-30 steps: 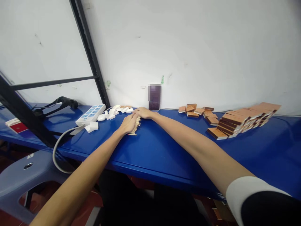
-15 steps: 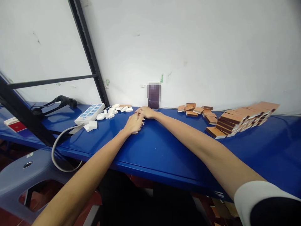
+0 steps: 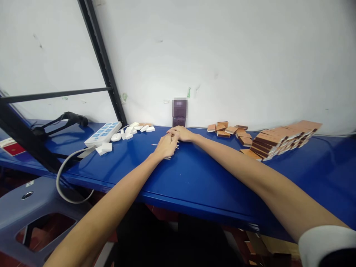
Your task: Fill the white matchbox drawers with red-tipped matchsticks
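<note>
While both bare arms are stretching out over the blue table (image 3: 211, 185), the left hand (image 3: 166, 145) and the right hand (image 3: 181, 133) are meeting on a small pile of thin wooden sticks (image 3: 176, 144) that is lying on the tabletop near the back wall. The left hand is lying palm down on the pile with its fingers curving over it. The right hand is resting just behind, its fingers bending toward the left hand's and touching them. Whether either hand is pinching any sticks cannot be told, as the hands are covering most of the pile. One stray stick (image 3: 154, 144) is lying just left of the left hand.

A blurred phone (image 3: 179, 112) is leaning against the wall just behind the hands. To the left, small white blocks (image 3: 139, 128) are lying scattered beside a white power strip (image 3: 103, 134), whose grey cable (image 3: 65, 178) is looping off the table edge above a grey plastic stool (image 3: 19, 207). To the right, loose brown boxes (image 3: 228, 128) are lying near a long leaning row of stacked boxes (image 3: 280, 140).
</note>
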`<state>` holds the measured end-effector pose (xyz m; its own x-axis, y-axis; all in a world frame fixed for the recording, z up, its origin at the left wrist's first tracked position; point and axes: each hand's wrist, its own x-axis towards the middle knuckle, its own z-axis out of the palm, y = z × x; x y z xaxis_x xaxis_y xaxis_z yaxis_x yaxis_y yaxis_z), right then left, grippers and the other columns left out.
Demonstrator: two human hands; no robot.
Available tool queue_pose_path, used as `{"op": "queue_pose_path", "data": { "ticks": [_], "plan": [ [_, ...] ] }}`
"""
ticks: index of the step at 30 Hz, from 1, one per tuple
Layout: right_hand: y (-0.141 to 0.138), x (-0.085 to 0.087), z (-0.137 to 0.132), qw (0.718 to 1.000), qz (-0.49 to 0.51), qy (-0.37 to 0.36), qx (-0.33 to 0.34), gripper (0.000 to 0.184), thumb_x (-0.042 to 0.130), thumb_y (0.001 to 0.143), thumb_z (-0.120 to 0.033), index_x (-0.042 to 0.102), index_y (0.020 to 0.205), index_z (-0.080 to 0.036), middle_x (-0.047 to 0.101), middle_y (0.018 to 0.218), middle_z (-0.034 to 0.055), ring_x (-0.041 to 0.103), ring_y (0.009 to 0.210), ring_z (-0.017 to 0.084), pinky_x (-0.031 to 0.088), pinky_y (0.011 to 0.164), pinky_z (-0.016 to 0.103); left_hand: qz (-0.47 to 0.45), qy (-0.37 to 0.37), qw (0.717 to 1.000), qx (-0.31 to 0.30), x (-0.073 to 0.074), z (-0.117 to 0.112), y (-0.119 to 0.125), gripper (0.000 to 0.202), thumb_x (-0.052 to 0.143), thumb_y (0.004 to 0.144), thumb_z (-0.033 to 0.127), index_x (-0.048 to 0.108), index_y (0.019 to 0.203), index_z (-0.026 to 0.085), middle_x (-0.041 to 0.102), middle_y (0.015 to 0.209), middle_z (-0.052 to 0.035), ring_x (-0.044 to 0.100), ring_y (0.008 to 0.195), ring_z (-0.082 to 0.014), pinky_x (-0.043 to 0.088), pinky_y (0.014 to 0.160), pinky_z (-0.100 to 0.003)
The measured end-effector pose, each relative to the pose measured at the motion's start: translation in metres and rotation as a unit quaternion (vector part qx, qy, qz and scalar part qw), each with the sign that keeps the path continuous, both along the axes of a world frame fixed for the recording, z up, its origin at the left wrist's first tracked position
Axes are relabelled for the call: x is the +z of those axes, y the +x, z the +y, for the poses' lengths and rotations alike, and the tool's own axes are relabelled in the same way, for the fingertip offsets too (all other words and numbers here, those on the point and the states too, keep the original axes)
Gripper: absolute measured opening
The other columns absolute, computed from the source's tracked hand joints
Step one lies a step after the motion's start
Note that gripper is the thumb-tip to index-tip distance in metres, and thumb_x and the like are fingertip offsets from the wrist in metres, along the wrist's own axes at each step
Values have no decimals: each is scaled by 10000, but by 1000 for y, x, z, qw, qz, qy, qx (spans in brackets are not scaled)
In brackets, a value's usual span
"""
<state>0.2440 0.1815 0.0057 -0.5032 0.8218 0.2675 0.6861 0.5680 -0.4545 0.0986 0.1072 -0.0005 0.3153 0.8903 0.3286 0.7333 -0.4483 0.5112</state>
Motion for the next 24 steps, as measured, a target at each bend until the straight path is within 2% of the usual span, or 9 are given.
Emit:
{"op": "queue_pose_path", "data": {
  "ticks": [4, 8, 12, 14, 16, 18, 20, 21, 24],
  "plan": [
    [2, 1, -4, 1000, 4, 6, -6, 448, 366, 998, -302, 726, 1229, -170, 685, 1309, 67, 620, 1227, 227, 423, 1069, 315, -16, 7, 1000, -3, 1, -1, 0, 559, 254, 1019, 436, 641, 1218, 85, 672, 1276, -203, 610, 1218, -323, 439, 1019, -402],
    [-1, 4, -1, 1000, 4, 15, -19, 455, 359, 991, -282, 695, 1276, -171, 640, 1374, 66, 575, 1290, 218, 386, 1100, 315, -41, 23, 999, -8, 6, -7, 0, 504, 263, 1024, 375, 636, 1252, 124, 652, 1335, -149, 582, 1267, -274, 409, 1069, -364],
    [1, 11, 1, 998, 10, 42, -39, 459, 356, 987, -277, 697, 1267, -153, 641, 1374, 68, 554, 1308, 219, 362, 1109, 301, -85, 32, 996, 8, 14, -5, -5, 539, 202, 1035, 377, 653, 1235, 160, 671, 1315, -105, 595, 1239, -249, 418, 1066, -353],
    [6, 17, -1, 996, 12, 68, -54, 467, 343, 993, -292, 704, 1247, -139, 667, 1335, 76, 588, 1254, 225, 395, 1074, 305, -99, 34, 994, 27, 17, 2, -17, 573, 166, 1035, 381, 648, 1247, 156, 664, 1325, -105, 586, 1248, -241, 421, 1067, -351],
    [17, 25, -4, 993, -8, 96, -73, 476, 328, 999, -302, 707, 1232, -133, 681, 1310, 84, 610, 1208, 235, 424, 1038, 317, -67, 51, 996, 28, 17, 11, -36, 575, 153, 1029, 352, 593, 1331, 139, 608, 1401, -109, 544, 1300, -222, 391, 1105, -342],
    [33, 34, -5, 986, -69, 115, -97, 460, 341, 993, -288, 697, 1248, -149, 673, 1322, 82, 607, 1206, 236, 428, 1035, 321, -46, 50, 997, 23, 14, 18, -61, 488, 305, 993, 330, 608, 1314, 122, 621, 1369, -124, 544, 1284, -240, 378, 1115, -358],
    [54, 44, -5, 971, -172, 94, -137, 441, 394, 962, -247, 667, 1298, -167, 664, 1335, 85, 607, 1207, 228, 434, 1032, 312, -17, 37, 999, 2, 9, 21, -84, 397, 461, 930, 337, 684, 1196, 145, 674, 1253, -114, 596, 1175, -259, 419, 1069, -377],
    [66, 49, -4, 955, -236, 66, -169, 442, 421, 948, -244, 655, 1318, -187, 665, 1333, 84, 613, 1199, 223, 447, 1018, 306, -1, 32, 999, -10, 7, 22, -93, 356, 515, 903, 353, 718, 1123, 160, 686, 1195, -107, 604, 1131, -268, 421, 1062, -396],
    [101, 63, 2, 930, -290, 26, -224, 367, 558, 853, -224, 741, 1163, -156, 740, 1144, 145, 679, 1046, 285, 513, 913, 393, 64, 39, 997, -34, 3, 23, -107, 362, 560, 882, 416, 725, 1122, 201, 642, 1141, -110, 557, 1130, -295, 401, 1056, -461]
  ]
}}
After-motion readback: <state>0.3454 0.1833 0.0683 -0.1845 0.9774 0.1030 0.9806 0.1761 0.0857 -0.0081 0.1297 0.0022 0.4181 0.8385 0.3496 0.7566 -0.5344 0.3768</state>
